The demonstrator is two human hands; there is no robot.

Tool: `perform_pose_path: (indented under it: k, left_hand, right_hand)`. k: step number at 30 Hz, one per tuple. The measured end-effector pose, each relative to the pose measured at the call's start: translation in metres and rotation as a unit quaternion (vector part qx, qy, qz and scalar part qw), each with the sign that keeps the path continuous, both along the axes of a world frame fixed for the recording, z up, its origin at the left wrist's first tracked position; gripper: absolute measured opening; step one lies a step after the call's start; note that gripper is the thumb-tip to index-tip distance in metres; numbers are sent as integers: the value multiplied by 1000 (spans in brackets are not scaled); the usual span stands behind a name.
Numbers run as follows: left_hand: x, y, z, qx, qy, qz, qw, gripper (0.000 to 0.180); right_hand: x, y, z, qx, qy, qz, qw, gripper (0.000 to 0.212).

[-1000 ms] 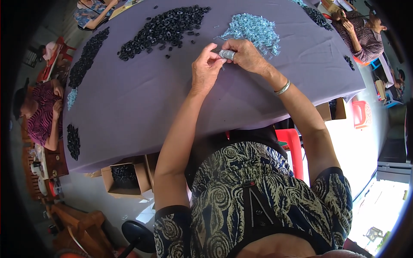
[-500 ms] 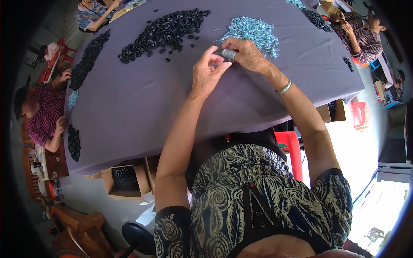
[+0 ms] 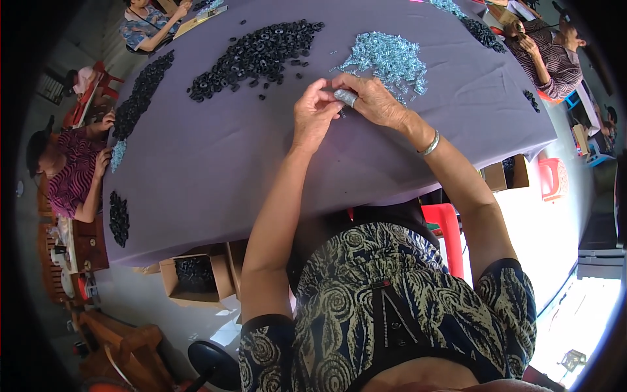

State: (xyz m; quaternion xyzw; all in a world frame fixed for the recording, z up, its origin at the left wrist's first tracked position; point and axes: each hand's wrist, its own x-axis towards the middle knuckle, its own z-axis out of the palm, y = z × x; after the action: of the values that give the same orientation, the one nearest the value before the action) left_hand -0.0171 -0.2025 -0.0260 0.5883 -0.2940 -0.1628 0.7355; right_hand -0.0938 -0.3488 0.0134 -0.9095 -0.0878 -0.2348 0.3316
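Both my hands meet over the purple-grey tablecloth, fingertips together. My left hand (image 3: 312,116) is closed in a pinch, and a small dark piece (image 3: 341,114) shows at its thumb tip. My right hand (image 3: 380,104) is pinched against it; a silvery wrap (image 3: 345,98) covers its thumb. What the right fingers hold is hidden. Just beyond my right hand lies a heap of small clear, bluish pieces (image 3: 386,57). A larger heap of black ring-shaped parts (image 3: 264,55) spreads farther off to the left, with a few loose ones around it.
The table (image 3: 215,176) carries more black parts (image 3: 144,81) along its left edge. Co-workers sit at the left (image 3: 78,163), far left and right (image 3: 545,59). Below the front edge stand an open cardboard box (image 3: 196,277) with black parts and a red chair (image 3: 447,235).
My hands have drawn closer together and sit slightly lower. My left fingers have closed in toward the right thumb. At the left, the co-worker's hands have shifted along the table edge.
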Motion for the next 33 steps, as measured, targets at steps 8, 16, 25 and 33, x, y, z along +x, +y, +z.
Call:
perform_pose_path:
  k: [8,16,25,33]
  left_hand:
    - [-2,0,2,11,-17,2,1000,40]
    - [-1,2,4,2,-45,-15,999,37]
    - [-2,1,5,-5,-15,-21,1000,37]
    - [-4,5,10,48,-19,-1,999,35]
  right_hand:
    - [-3,-10,-1,176,121,29,977,10]
    - [-2,-13,0,335,173,46,925,10]
    - [-3,-12,-4,252,98,34,962,7]
    - [-16,5,12,96,-29,3,995,9]
